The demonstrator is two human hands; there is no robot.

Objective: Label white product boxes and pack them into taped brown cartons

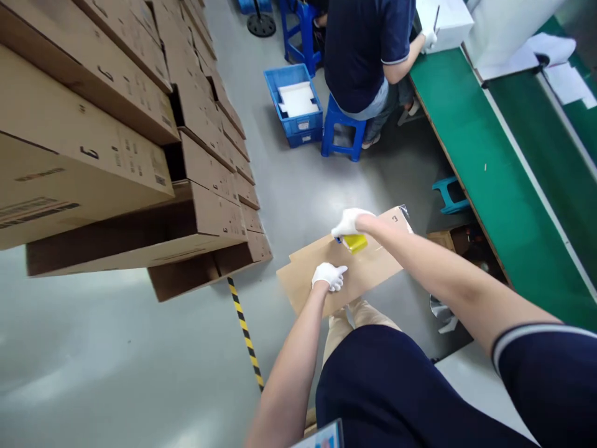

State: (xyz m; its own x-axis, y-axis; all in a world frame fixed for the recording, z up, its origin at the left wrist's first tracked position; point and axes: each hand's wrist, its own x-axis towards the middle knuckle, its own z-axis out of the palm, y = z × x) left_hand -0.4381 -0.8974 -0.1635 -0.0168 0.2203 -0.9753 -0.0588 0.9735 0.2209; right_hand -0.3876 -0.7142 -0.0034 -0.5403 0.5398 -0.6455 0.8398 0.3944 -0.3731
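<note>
A cardboard box [321,249] with flaps folded out is in front of my legs, low in the head view. My right hand [351,223], in a white glove, is closed around a tape dispenser with a yellow roll [355,242] and a small blue part, held over the cardboard. My left hand [329,276], also in a white glove, rests on the near left part of the cardboard with its thumb and fingers apart, holding nothing. A dark shiny strip [403,211] is at the far right corner of the box.
Stacked cardboard boxes [219,211] line the left. A co-worker [364,56] sits on a blue stool [342,127] ahead, beside blue crates [298,127]. A green workbench [494,149] runs along the right. Yellow-black floor tape [245,330] lies at left.
</note>
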